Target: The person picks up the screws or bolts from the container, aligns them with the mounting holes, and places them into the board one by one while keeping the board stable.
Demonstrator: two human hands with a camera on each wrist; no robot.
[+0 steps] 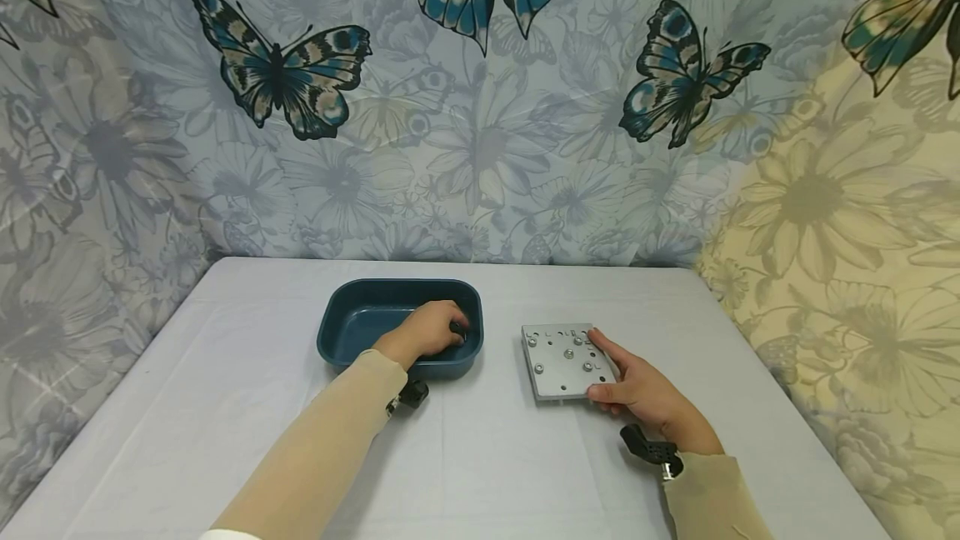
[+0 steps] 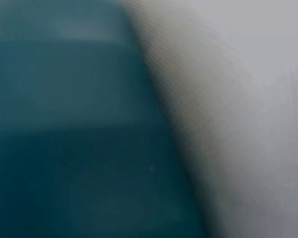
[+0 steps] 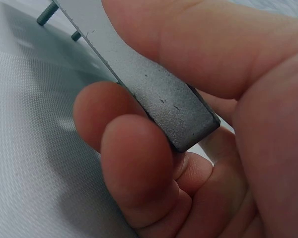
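My right hand (image 1: 645, 390) holds a square silver metal plate (image 1: 555, 377) by its right side, thumb on the face and fingers beneath. Several screw heads and small holes show on its top. In the right wrist view, threaded screw ends (image 3: 48, 14) stick out under the plate's edge (image 3: 164, 106), and the fingertips curl below it. My left hand (image 1: 431, 330) reaches into the right part of a dark teal bin (image 1: 360, 327), fingers curled round a small black object (image 1: 457, 328). Most of that object is hidden by the hand.
A white cloth covers the table (image 1: 487, 457). Behind and beside it hangs a fabric backdrop (image 1: 480, 182) with butterflies and flowers. Black wrist cameras sit on both wrists. The left wrist view is blurred, with the bin's wall (image 2: 79, 84) filling its left side.
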